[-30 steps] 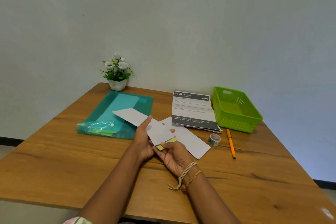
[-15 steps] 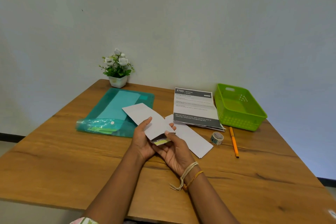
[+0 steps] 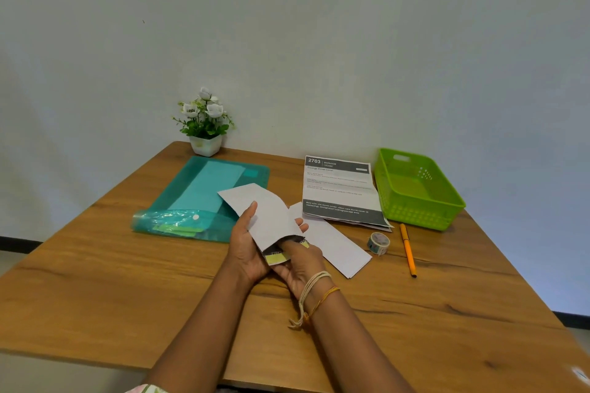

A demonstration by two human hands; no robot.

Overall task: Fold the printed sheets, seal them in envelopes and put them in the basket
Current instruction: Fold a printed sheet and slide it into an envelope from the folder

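My left hand (image 3: 245,249) grips a white envelope (image 3: 262,211) above the middle of the table, its open mouth toward me. My right hand (image 3: 300,265) holds a folded printed sheet (image 3: 277,258) with a yellow-green band; most of the sheet sits inside the envelope and only its near end shows. A second white envelope (image 3: 335,247) lies flat on the table just right of my hands. A stack of printed sheets (image 3: 339,190) lies further back. The green basket (image 3: 418,198) stands at the back right, with nothing visible in it.
A teal plastic folder (image 3: 198,201) lies at the left. A small potted plant (image 3: 204,123) stands in the back corner. A roll of tape (image 3: 378,242) and an orange pen (image 3: 408,249) lie between the loose envelope and the basket. The wooden table (image 3: 127,297) ends near me.
The folded sheet has slid further into the envelope, so less of it shows. Both hands have stayed together over the middle of the table.
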